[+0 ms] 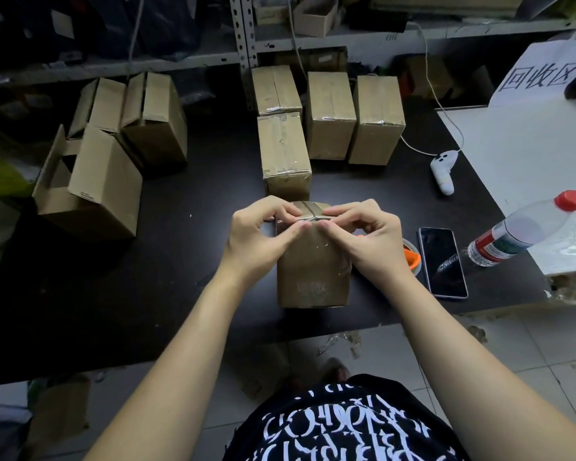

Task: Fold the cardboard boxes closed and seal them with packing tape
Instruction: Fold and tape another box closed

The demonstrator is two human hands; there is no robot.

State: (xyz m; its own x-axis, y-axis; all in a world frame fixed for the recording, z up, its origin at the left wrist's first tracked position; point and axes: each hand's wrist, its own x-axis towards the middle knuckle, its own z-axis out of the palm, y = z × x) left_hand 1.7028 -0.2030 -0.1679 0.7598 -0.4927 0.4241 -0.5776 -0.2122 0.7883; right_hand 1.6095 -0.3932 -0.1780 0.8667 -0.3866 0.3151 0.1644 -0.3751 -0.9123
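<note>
Matt brown cardboard for box, slightly rough. Glossy clear tape, wrinkled along top edge. Matt black counter. Glossy dark glass on phone. Smooth clear plastic bottle, shiny red cap. Grey perforated metal shelf upright.

One wide-angle view from a camera worn on the person's head. It faces forward and steeply down over a black table. Both forearms enter from the lower edge. The left hand and right hand appear close, at frame centre, on a cardboard box. Shelves bow across the top edge.
</note>
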